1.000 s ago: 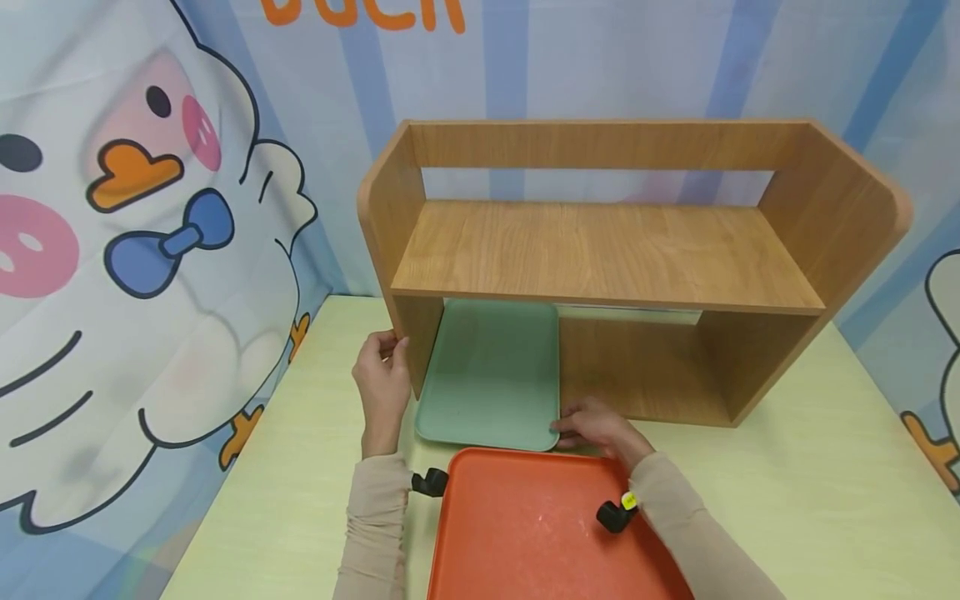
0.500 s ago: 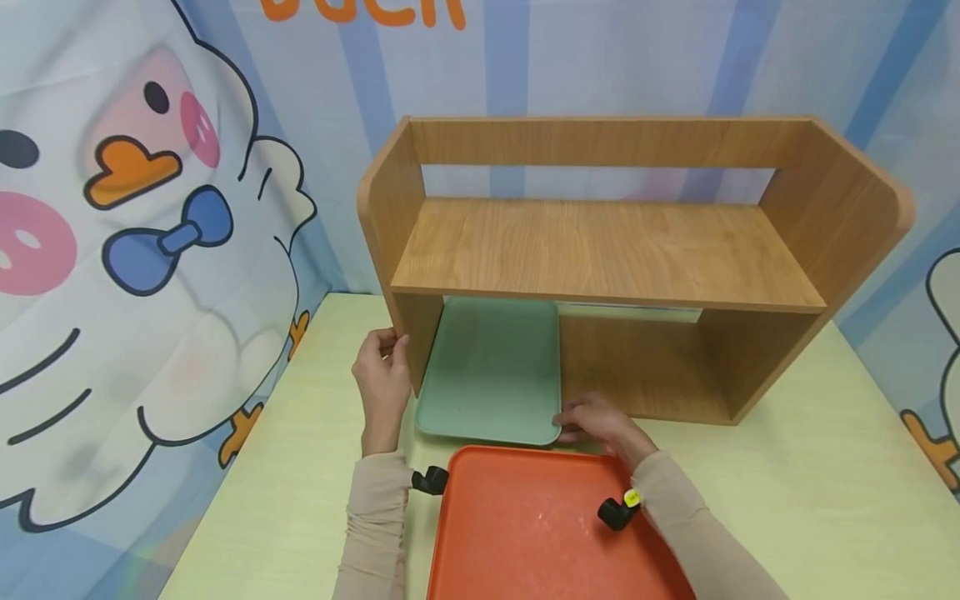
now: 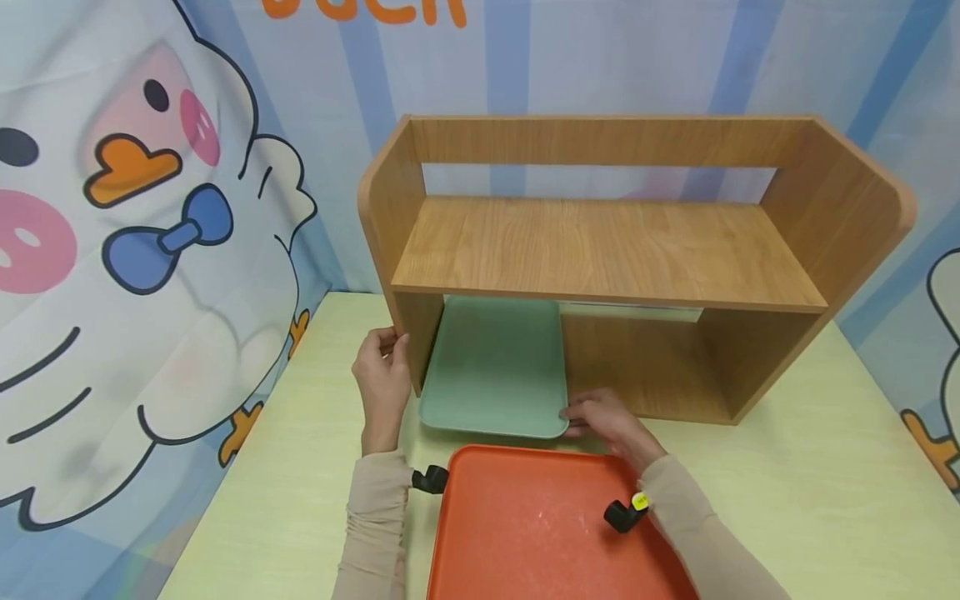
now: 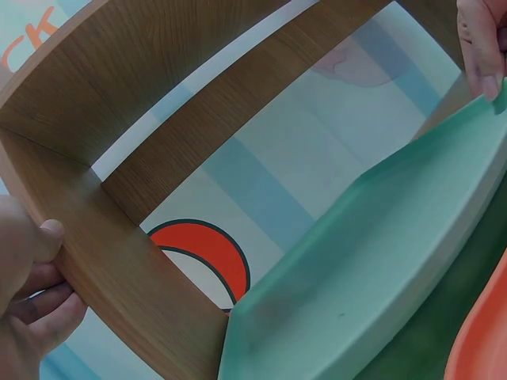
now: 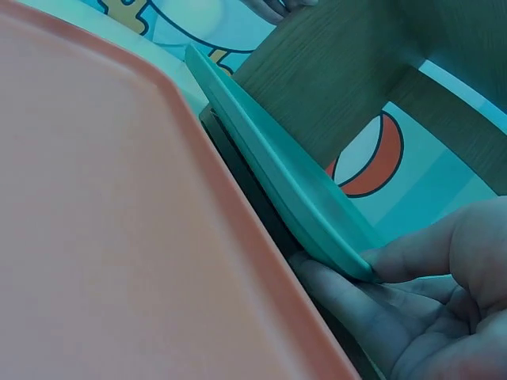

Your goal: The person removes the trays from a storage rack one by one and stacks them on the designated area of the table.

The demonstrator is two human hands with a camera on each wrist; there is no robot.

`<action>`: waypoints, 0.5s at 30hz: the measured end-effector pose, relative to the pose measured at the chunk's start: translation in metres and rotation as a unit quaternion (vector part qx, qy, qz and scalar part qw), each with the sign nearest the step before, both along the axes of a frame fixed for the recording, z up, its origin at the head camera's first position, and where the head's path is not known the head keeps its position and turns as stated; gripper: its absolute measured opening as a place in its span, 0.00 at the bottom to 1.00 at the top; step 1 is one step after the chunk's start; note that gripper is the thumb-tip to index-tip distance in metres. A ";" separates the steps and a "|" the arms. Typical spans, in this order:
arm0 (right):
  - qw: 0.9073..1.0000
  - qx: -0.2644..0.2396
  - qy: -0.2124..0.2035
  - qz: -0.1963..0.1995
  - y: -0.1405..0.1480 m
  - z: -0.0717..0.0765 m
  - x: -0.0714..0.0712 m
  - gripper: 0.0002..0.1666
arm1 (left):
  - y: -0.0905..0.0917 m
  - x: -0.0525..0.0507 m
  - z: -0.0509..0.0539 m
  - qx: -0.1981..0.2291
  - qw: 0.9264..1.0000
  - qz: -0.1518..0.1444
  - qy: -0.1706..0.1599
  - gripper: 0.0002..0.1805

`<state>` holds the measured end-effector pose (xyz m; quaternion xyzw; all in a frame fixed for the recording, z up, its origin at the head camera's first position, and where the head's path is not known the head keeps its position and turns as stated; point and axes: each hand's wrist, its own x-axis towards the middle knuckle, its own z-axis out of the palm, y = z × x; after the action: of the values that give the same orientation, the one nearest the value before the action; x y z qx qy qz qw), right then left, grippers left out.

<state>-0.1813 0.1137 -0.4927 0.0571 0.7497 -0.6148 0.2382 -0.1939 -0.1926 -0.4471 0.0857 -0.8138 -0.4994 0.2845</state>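
Note:
A green tray [image 3: 495, 367] lies in the lower left of a wooden shelf unit [image 3: 607, 250], its front end sticking out past the shelf's front. My right hand [image 3: 611, 425] pinches the tray's front right corner; the right wrist view shows the thumb [image 5: 416, 253] on top and fingers beneath the rim. My left hand [image 3: 382, 387] grips the front edge of the unit's left side panel [image 4: 103, 261], thumb on one side and curled fingers on the other. In the left wrist view the green tray [image 4: 356, 277] looks tilted.
An orange tray [image 3: 555, 525] lies on the pale yellow table [image 3: 810, 500], in front of the green one and under my right forearm. A dark strip [image 5: 245, 174] shows below the green tray. A cloth with a printed duck [image 3: 180, 333] hangs behind and at the left.
The green tray has slid a little deeper into the shelf, and its front end has shifted slightly right. My right hand has moved with it; the left hand has stayed on the panel.

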 end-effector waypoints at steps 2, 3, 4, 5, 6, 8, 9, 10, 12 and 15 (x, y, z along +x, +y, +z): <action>1.000 0.001 0.002 -0.005 0.002 0.001 0.001 0.29 | 0.000 0.000 0.000 0.002 1.000 -0.001 0.002 0.11; 1.000 0.000 0.003 -0.009 0.003 0.002 0.002 0.30 | 0.000 0.000 0.000 0.002 1.000 -0.001 0.002 0.11; 1.000 -0.001 0.006 -0.009 0.005 0.002 0.002 0.30 | 0.001 0.000 0.000 0.002 1.000 -0.001 0.003 0.11; 1.000 -0.002 0.008 -0.010 0.006 0.003 0.003 0.30 | 0.001 0.000 0.000 0.002 1.000 -0.001 0.004 0.11; 1.000 -0.002 0.010 -0.008 0.007 0.003 0.003 0.30 | 0.001 0.000 0.000 0.002 1.000 -0.001 0.005 0.11; 1.000 -0.011 0.013 -0.011 0.010 0.003 0.004 0.30 | 0.001 -0.001 0.000 0.001 1.000 0.000 0.004 0.11; 1.000 -0.014 0.014 -0.011 0.012 0.003 0.005 0.29 | 0.001 -0.001 0.000 0.001 1.000 0.000 0.004 0.11; 1.000 -0.017 0.015 -0.008 0.014 0.003 0.006 0.29 | 0.001 -0.001 0.000 0.001 1.000 0.000 0.003 0.11; 1.000 -0.024 0.017 -0.007 0.017 0.004 0.007 0.29 | 0.001 -0.001 -0.001 0.001 1.000 0.000 0.003 0.11; 1.000 -0.019 0.015 -0.005 0.021 0.006 0.010 0.29 | 0.001 -0.001 -0.002 0.000 1.000 0.001 0.005 0.11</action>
<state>-0.1715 0.1343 -0.4867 0.0471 0.7412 -0.6310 0.2243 -0.1945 -0.1916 -0.4487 0.0839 -0.8120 -0.4999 0.2893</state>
